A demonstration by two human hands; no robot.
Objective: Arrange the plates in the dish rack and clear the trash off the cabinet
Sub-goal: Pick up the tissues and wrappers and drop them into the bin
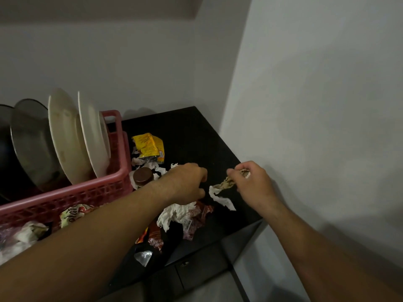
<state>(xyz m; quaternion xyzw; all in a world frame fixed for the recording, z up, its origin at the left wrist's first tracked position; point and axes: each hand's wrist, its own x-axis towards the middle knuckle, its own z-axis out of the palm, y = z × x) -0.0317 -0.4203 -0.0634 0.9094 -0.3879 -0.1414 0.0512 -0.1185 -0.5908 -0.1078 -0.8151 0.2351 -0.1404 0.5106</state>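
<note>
The pink dish rack (117,177) sits at 9 o'clock in the view, with its left part cut off by the edge. In it two white plates (65,136) stand on edge side by side, leaning away from the camera. At their 9 o'clock stands a grey metal plate (30,138). Beyond that is a dark round item (4,138), too cropped and dim to name.

The rack stands on the black cabinet top (196,136), which fills the middle of the view and holds the trash. At 4 o'clock from the rack, the right hand (253,182) pinches a stained tissue (222,190) between thumb and fingers, and the white tail hangs to the cabinet top. At the tissue's 9 o'clock the left hand (185,184) is knuckles-up with its fingers curled under. The fingertips are hidden, so I cannot tell whether it grips anything. A white tissue wad (176,212) lies just at its 6 o'clock, on a dark red wrapper (196,219).

A yellow wrapper (149,147) lies at 12 o'clock from the left wrist, just beside the rack. A brown round lid (142,176) sits between them, and what it caps is hidden. A snack packet (152,236) at 6 o'clock from the wad is half covered by the forearm. A printed packet (72,214) and crumpled paper (28,234) lie along the rack's near wall, partly hidden by the same arm. A drawer (185,264) front shows dimly below the cabinet edge.
</note>
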